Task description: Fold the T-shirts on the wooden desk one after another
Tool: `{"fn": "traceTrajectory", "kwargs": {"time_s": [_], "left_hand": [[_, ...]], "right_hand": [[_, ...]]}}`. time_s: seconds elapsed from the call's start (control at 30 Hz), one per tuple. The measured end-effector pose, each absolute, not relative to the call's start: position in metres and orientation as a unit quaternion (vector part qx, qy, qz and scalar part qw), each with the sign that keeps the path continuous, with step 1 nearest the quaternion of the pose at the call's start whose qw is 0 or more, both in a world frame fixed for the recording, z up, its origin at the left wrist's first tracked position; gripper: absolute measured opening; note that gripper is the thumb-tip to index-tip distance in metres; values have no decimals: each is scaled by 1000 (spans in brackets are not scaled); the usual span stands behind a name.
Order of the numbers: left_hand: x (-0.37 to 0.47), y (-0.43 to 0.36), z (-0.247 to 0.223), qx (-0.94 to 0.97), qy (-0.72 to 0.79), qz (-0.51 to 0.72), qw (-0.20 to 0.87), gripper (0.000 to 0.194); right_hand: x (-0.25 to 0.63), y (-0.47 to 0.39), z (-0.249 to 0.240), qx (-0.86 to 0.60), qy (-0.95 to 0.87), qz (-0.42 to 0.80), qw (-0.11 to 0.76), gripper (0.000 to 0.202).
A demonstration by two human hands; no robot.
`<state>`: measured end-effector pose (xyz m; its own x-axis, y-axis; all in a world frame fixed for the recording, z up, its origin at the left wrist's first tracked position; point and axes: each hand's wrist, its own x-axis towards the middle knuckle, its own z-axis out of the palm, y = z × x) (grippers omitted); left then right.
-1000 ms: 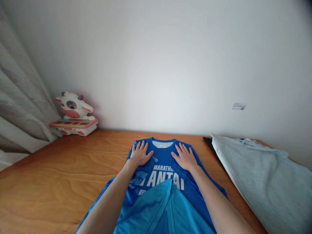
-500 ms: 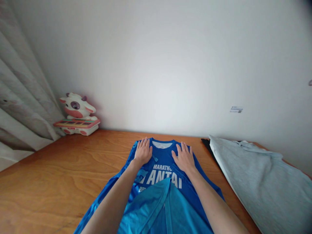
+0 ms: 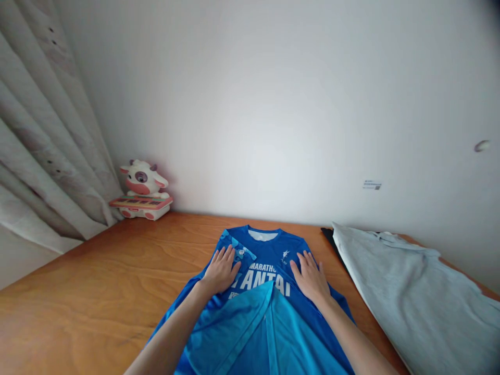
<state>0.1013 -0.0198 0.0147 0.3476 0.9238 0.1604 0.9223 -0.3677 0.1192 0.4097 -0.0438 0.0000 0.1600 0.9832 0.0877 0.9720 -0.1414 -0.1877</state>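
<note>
Hands (image 3: 221,271) (image 3: 311,275) lie flat on blue jersey (image 3: 269,250), fingers spread.

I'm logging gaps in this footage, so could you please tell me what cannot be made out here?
- Head view: blue shirt print partly covered by the left hand, right hand and a folded-up flap.
- Wall label: too small to read.
- Dark item: mostly under the grey garment.

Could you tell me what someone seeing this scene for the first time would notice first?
A bright blue running shirt lies spread on the wooden table, with the left hand and the right hand pressed flat on it. A toy cow sits at the far left by the curtain, and a grey garment lies at the right.
</note>
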Motion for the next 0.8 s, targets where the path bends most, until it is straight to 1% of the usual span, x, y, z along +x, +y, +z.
{"fn": "traceTrajectory", "kwargs": {"time_s": [0.1,0.2,0.33,0.4,0.5,0.57,0.63,0.73,0.8], "left_hand": [[92,-41,18,837,530,138,-1,61],[72,-67,9,836,527,150,-3,65],[52,-88,-3,842,522,134,-4,64],[49,-90,-1,845,519,130,-3,62],[46,-90,9,846,517,131,20,59],[43,-91,17,844,515,144,36,53],[40,-91,22,835,525,160,42,48],[38,-90,24,808,563,172,35,45],[37,-89,24,790,586,179,22,43]], "right_hand": [[420,-51,2,-731,-671,9,124,64],[442,-69,0,-706,-695,1,136,65],[469,-96,-9,-694,-712,23,103,70],[473,-104,-14,-699,-709,35,84,71],[473,-106,-18,-705,-703,39,90,73],[474,-106,-19,-704,-700,37,117,73],[476,-105,-18,-692,-702,29,167,68],[480,-108,-15,-650,-717,9,252,56],[480,-111,-11,-621,-730,-1,286,45]]}}
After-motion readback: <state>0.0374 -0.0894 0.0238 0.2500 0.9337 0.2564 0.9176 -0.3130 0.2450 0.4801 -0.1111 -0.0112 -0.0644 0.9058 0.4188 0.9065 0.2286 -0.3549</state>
